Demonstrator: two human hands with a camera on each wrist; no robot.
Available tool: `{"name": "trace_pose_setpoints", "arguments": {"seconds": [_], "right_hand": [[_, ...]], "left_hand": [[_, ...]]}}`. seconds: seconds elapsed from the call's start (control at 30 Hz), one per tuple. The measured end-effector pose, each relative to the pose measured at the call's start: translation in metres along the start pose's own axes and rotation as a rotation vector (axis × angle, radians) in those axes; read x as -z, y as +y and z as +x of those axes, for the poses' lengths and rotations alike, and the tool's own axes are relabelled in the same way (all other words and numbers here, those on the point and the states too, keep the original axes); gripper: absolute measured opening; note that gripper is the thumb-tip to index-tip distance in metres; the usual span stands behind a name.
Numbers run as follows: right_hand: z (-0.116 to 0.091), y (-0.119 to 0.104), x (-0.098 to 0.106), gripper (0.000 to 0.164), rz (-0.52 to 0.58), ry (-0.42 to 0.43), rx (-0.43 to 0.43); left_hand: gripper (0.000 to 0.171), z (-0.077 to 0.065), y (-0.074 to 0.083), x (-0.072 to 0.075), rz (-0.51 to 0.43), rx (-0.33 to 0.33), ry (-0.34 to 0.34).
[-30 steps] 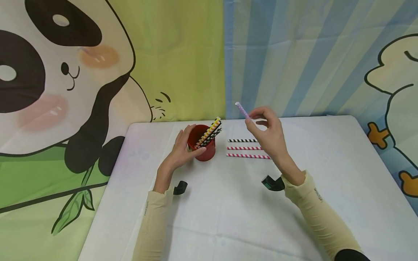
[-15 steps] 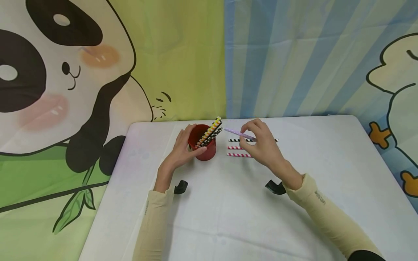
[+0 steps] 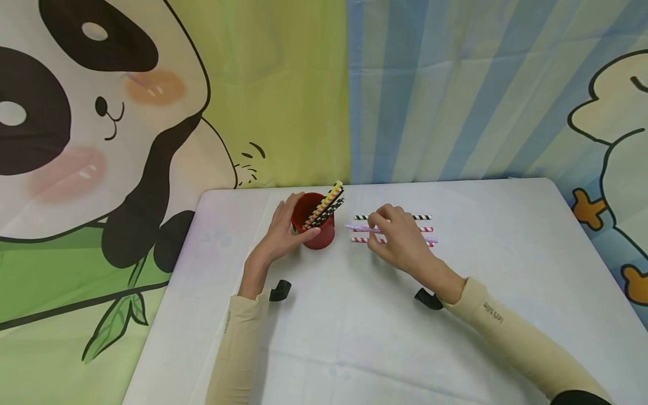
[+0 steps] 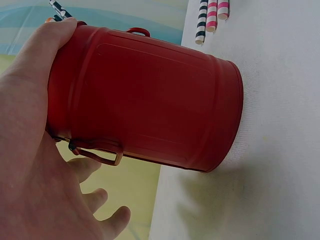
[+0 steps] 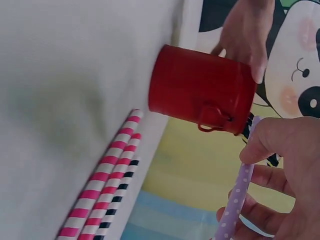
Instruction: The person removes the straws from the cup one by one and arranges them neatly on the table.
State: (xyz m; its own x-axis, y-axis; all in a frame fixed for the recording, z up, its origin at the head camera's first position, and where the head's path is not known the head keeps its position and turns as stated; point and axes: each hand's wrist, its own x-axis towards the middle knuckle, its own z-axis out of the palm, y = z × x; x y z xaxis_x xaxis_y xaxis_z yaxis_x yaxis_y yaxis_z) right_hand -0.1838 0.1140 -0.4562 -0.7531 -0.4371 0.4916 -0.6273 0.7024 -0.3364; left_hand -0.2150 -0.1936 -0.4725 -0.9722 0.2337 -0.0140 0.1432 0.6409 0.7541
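Observation:
A red metal bucket [image 3: 320, 238] stands upright on the table, holding several paper straws [image 3: 328, 203] in yellow and black patterns that lean right. My left hand [image 3: 279, 232] holds it around the left side. In the left wrist view the thumb [image 4: 62, 32] lies at the rim, with other fingers spread behind a small handle [image 4: 100, 152]. My right hand [image 3: 402, 239] pinches a lilac polka-dot straw [image 5: 237, 192] between thumb and fingers. This straw lies nearly level over the striped straws; whether it touches them cannot be told.
One black-striped straw [image 3: 422, 217] and two pink-striped straws [image 5: 100, 175] lie side by side on the white table [image 3: 329, 337], right of the bucket. Behind the table's back edge hang a panda-print cloth [image 3: 283, 90] and a blue striped cloth [image 3: 425, 90].
My right hand has come down and slightly left with the lilac straw, which has turned from steeply tilted to nearly level. The left hand and the bucket have stayed in place.

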Motion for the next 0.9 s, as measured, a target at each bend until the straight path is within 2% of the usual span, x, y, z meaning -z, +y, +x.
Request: {"name": "trace_pose_setpoints", "arguments": {"seconds": [0.3, 0.47, 0.73, 0.9], "right_hand": [[-0.016, -0.003, -0.015, 0.016, -0.101, -0.121, -0.031], [-0.026, -0.003, -0.027, 0.017, -0.155, -0.132, -0.017], [-0.040, 0.000, -0.041, 0.019, -0.141, -0.120, 0.005], [-0.043, 0.004, -0.043, 0.019, -0.141, -0.136, -0.029]], "left_hand": [[0.092, 0.000, 0.000, 0.000, -0.002, 0.016, 0.000], [0.092, 0.001, 0.000, 0.000, -0.003, 0.026, 0.000], [0.092, 0.000, 0.001, 0.000, -0.012, 0.023, -0.004], [0.092, 0.001, 0.000, 0.000, -0.015, 0.019, -0.006]]}}
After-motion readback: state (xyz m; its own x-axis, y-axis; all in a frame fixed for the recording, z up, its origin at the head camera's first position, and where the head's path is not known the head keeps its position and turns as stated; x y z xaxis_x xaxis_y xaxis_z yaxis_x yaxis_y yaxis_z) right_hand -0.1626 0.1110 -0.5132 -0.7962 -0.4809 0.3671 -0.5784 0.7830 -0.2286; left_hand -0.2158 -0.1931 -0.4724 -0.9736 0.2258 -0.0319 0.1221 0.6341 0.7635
